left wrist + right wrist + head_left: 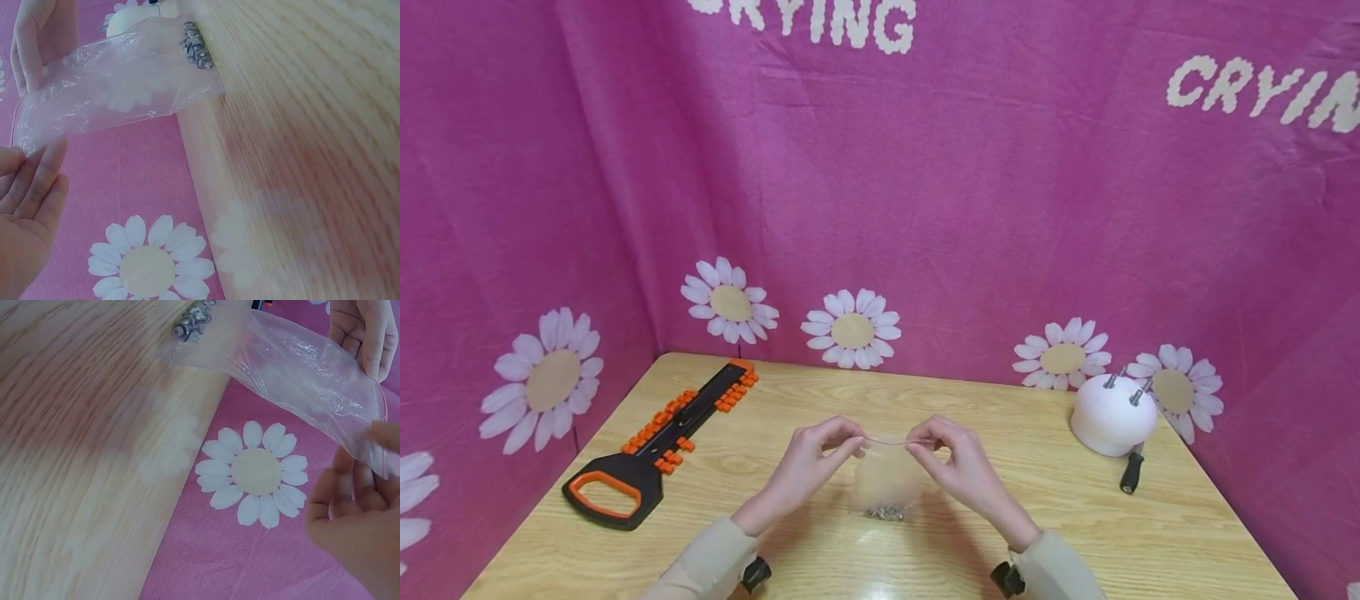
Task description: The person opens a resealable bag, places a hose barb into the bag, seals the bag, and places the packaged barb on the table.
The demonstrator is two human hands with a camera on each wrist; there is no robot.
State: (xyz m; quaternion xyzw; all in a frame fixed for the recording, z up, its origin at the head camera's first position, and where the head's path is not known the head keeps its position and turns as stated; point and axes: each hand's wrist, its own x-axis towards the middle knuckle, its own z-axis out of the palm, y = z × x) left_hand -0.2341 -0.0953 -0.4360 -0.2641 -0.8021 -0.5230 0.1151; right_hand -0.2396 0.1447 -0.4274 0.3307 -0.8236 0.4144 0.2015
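A clear zip bag (887, 477) hangs upright between my hands at the middle of the table. Its top edge, with a reddish zip line, is pinched at the left corner by my left hand (817, 458) and at the right corner by my right hand (957, 462). Small metal screws or similar fittings (197, 47) lie bunched along the bottom of the bag. In the right wrist view the same metal pieces (194, 322) show near the tabletop. Whether the bag's mouth is parted cannot be told.
A black rack with orange clips and a handle (681, 425) lies at the left. At the right stands a white rounded holder (1112, 417) with metal bits sticking up, and a black-handled screwdriver (1131, 473) beside it. Pink flowered cloth (962, 208) hangs around the wooden table (805, 383).
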